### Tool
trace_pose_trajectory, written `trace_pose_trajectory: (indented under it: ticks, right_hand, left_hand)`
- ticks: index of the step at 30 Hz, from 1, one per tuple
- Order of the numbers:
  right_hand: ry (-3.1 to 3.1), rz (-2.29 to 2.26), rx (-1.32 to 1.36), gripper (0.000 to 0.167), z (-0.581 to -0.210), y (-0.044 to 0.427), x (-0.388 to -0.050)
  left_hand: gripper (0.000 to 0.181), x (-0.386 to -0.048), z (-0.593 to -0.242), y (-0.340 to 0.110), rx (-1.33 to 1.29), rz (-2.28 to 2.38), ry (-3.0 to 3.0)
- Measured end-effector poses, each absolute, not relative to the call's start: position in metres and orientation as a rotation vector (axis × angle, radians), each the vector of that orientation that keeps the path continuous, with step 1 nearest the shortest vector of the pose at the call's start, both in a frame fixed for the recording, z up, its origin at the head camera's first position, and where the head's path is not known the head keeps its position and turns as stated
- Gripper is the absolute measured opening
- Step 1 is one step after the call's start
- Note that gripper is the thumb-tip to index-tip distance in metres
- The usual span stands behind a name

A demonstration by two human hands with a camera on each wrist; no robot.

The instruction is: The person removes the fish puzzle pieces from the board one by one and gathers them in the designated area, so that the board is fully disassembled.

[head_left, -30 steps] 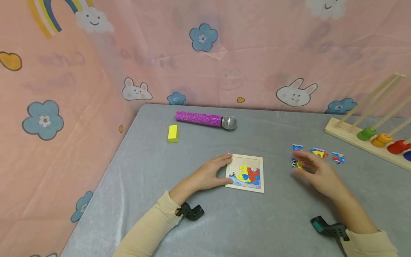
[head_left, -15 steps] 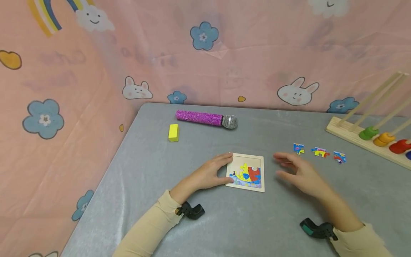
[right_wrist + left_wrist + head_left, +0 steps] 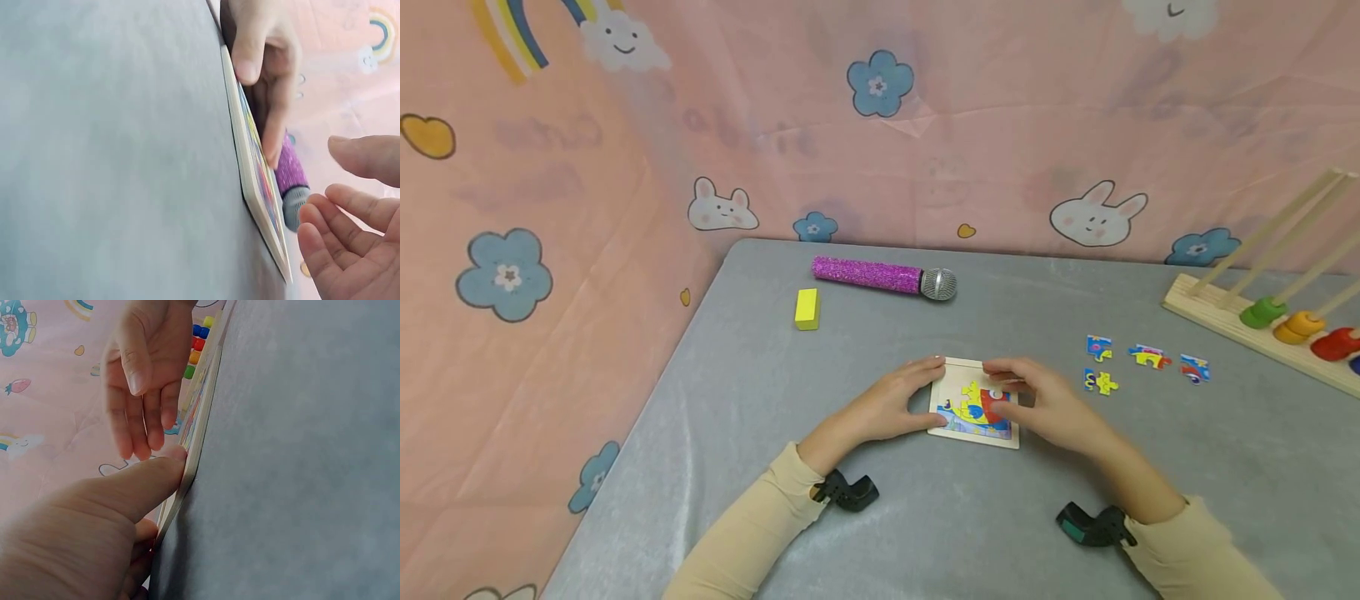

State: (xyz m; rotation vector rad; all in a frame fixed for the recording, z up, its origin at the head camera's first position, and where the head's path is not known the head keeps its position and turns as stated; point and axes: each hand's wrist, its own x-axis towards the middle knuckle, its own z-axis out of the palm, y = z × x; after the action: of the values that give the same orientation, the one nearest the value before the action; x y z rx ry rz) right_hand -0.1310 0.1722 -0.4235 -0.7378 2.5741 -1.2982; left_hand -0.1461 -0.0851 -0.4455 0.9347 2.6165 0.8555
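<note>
A square wooden jigsaw board (image 3: 973, 442) lies on the grey table, its lower part filled with a colourful picture and bare wood at its upper left. My left hand (image 3: 891, 406) holds its left side, thumb at the near corner and fingers at the far one. Over the board's right side hovers my right hand (image 3: 1056, 408), fingers loosely bent. The right wrist view shows no piece between the thumb and fingers of that right hand (image 3: 356, 240). Several loose puzzle pieces lie to the right, among them a yellow one (image 3: 1106, 383) and a blue one (image 3: 1099, 347).
A purple glitter microphone (image 3: 880, 275) lies at the back, near a yellow block (image 3: 807, 309). At the right stands a wooden bead rack (image 3: 1232, 313) with upright rods. Pink patterned cloth (image 3: 992, 150) hangs behind the table.
My right hand has moved left from the loose pieces to over the board, uncovering the yellow piece, which still lies on the table. The left hand stays on the board.
</note>
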Motion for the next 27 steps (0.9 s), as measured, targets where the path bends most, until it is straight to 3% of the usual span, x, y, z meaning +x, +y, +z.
trace_pose_trajectory:
  ticks: [27]
  right_hand:
    - [2.779,-1.042,-0.720,0.041,-0.433,0.150,-0.124]
  left_hand:
    - [0.072,-0.146,-0.445,-0.085,0.947,0.869,2.616]
